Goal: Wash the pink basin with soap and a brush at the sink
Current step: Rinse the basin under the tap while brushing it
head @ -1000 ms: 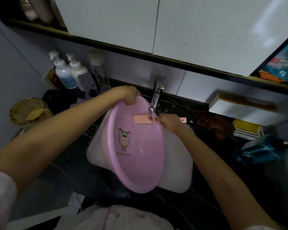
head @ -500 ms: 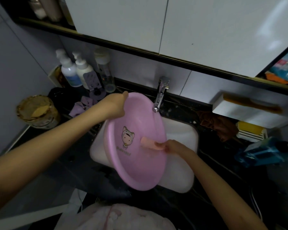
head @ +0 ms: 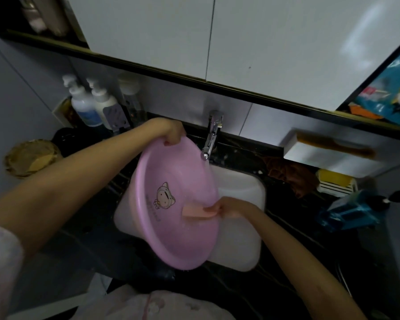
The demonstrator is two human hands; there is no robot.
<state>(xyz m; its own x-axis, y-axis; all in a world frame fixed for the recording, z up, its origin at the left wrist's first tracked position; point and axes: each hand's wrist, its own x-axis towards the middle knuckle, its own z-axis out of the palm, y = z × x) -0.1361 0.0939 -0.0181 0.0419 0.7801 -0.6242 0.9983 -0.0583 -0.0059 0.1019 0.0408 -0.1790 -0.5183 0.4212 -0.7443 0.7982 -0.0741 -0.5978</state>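
Observation:
The pink basin (head: 171,239), with a cartoon figure printed inside, stands tilted on its edge over the white sink (head: 243,188), its opening facing left toward me. My left hand (head: 171,131) grips its top rim. My right hand (head: 232,207) holds a peach-pink brush (head: 198,212) against the basin's inner wall near the right rim. Water runs from the chrome tap (head: 211,137) down onto the basin's upper right rim.
Pump bottles (head: 91,105) stand at the back left on the dark counter. A round golden container (head: 31,158) sits at far left. A brown cloth (head: 291,174), a yellow soap dish (head: 335,182) and a blue bottle (head: 353,210) lie right of the sink.
My right hand brought the brush down from under the tap to inside the basin, lower on the right wall. The left hand kept its grip on the rim.

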